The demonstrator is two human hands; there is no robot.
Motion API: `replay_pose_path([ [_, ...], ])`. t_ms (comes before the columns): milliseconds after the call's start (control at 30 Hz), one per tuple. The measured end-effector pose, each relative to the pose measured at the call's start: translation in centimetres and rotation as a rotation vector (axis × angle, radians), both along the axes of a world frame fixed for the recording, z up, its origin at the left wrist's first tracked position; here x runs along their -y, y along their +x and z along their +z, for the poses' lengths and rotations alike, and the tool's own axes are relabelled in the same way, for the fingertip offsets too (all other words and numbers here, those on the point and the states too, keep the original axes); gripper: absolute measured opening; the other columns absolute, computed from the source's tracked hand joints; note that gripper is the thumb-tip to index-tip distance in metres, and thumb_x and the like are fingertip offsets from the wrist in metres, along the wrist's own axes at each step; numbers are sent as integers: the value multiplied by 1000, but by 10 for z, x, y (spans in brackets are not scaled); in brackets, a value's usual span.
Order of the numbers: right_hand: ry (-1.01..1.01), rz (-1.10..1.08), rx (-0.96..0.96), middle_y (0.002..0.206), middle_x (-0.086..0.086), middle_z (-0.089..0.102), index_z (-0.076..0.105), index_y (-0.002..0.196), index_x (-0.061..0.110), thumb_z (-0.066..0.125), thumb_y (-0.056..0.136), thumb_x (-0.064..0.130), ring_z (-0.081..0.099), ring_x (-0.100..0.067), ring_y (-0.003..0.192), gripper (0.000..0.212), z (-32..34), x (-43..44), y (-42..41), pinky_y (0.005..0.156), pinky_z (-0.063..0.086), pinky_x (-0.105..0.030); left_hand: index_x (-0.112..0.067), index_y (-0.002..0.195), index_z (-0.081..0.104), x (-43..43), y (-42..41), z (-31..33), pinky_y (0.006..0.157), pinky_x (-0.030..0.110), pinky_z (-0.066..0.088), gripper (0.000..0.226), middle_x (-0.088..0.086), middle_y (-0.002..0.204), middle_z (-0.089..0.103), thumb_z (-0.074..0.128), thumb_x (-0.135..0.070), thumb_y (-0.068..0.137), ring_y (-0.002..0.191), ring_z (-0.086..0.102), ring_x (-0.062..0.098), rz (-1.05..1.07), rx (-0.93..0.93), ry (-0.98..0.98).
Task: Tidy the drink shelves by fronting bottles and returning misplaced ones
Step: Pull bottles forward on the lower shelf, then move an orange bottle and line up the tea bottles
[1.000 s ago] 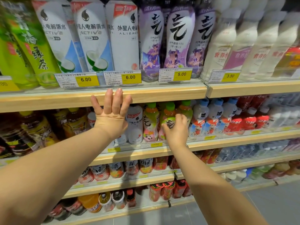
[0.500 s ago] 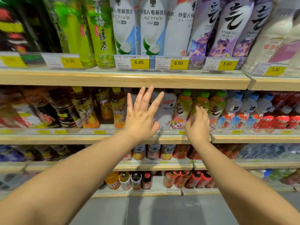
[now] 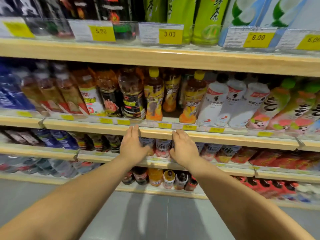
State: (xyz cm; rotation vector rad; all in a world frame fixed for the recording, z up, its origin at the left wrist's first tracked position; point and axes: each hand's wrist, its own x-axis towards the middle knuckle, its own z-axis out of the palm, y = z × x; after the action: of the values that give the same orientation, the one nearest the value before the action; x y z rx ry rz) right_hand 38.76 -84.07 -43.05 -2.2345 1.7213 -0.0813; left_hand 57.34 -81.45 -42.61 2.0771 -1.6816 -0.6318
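My left hand and my right hand are both stretched out side by side, fingers together, fingertips at the front edge of the second wooden shelf. Neither hand holds anything. Just above them stand yellow-capped iced tea bottles, with a gap between the front two where one bottle sits further back. White bottles and green-capped peach bottles stand to the right. Behind my hands, on the shelf below, are small bottles, partly hidden.
The top shelf carries green tea bottles and yellow price tags. Dark tea bottles and blue packs fill the left. A lower shelf holds red bottles. Grey floor lies below.
The view has swung left along the shelves. Both hands dropped from the bottles to the shelf's front edge, and my left hand's fingers closed together.
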Motion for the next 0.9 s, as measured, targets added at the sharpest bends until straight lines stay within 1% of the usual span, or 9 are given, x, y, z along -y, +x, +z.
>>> replay_pose_path([
  [100,-9,-13,-49,151,-12,29,24,148,8,53,91,25,23,-27,141,66,-6,6,35,114,26,-37,-15,154,13,13,17,3,117,37,23,89,7,160,17,69,-27,86,147,16,23,109,-239,-119],
  [167,-51,-55,-126,138,-10,41,36,139,8,53,91,26,36,-28,130,54,-5,9,51,102,37,-37,-17,153,18,25,25,6,115,36,27,81,5,157,23,67,-26,88,144,24,23,229,-381,-195],
  [233,-86,-89,-228,125,-9,48,51,125,10,53,91,23,46,-28,118,36,3,14,62,85,45,-37,-17,152,23,36,30,8,112,33,28,76,3,155,28,66,-28,90,142,28,21,315,-449,-294],
  [333,-96,-89,-369,114,-9,54,61,113,11,53,91,17,54,-30,106,24,16,24,72,67,42,-35,-17,150,30,52,33,12,108,25,28,73,1,153,34,68,-32,88,140,33,18,410,-510,-423],
  [433,-89,-95,-382,113,-9,57,63,113,12,55,90,15,56,-30,105,24,19,29,75,66,40,-33,-17,149,31,67,32,19,112,33,33,78,1,151,36,72,-35,84,139,36,18,476,-594,-497],
  [633,-163,-28,-463,107,-8,56,64,111,14,54,91,18,56,-28,88,23,10,26,76,62,40,-30,-17,149,30,84,18,12,109,37,33,85,2,153,32,73,-43,81,140,31,20,448,-497,-491],
  [733,-187,-22,-441,111,-8,54,62,112,13,53,91,18,57,-29,97,23,8,22,74,64,40,-31,-15,148,33,91,17,12,104,41,37,90,4,150,35,73,-52,76,138,33,23,467,-404,-466],
  [800,-197,-17,-433,112,-8,53,61,114,13,53,92,19,57,-29,99,25,7,19,72,64,40,-31,-13,138,44,96,21,17,97,41,42,87,6,140,44,74,-59,71,130,42,28,501,-334,-467],
  [900,-207,-4,-432,113,-8,53,61,115,13,53,92,19,57,-29,99,25,7,16,71,63,40,-31,-12,129,49,100,27,24,92,41,46,82,7,130,50,76,-57,67,121,49,29,502,-357,-463],
])
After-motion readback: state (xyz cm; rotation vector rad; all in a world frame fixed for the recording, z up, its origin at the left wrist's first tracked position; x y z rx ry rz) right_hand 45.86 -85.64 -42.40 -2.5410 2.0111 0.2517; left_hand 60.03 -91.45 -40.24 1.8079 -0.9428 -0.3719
